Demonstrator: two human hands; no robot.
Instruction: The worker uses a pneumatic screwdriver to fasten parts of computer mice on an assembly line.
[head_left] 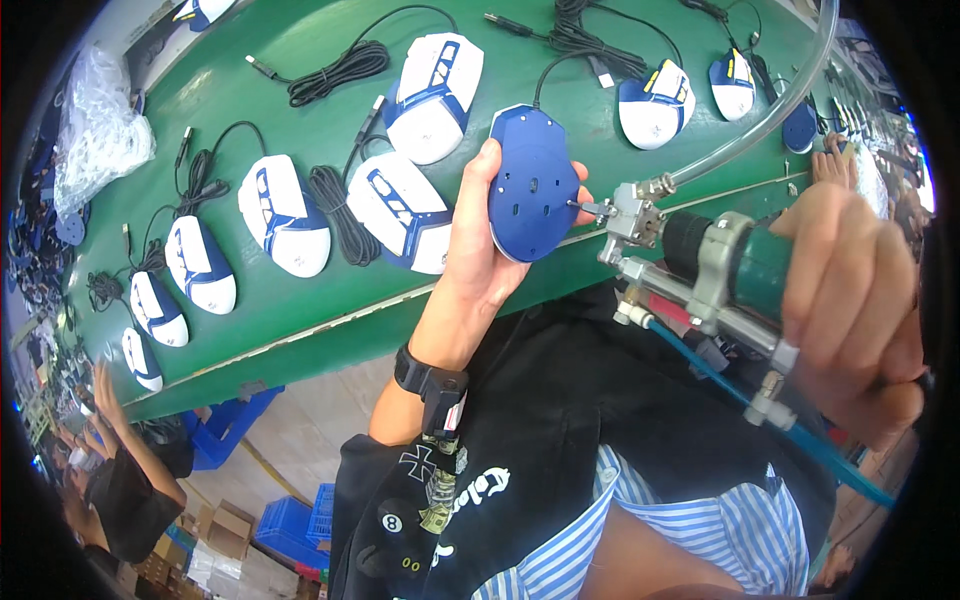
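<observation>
My left hand [472, 240] is wrapped around a computer mouse [533, 160], held over the bench edge with its blue underside turned up. Small holes dot that underside, and its cable runs off the far end. In my right hand [845, 290] is a pneumatic screwdriver [705, 250] with a green body and a metal screw-feed head. Its thin tip points left and reaches the lower right part of the mouse's underside, beside my left fingertips. Whether a screw sits at the tip is too small to tell.
Several white-and-blue mice [283, 215] with coiled cables lie on the green bench [300, 110]. A clear hose [770, 125] arcs from the screwdriver; a blue air hose [690, 355] runs below. Plastic film [100, 135] lies far left. Co-workers' hands [105, 395] show left and far right [835, 165].
</observation>
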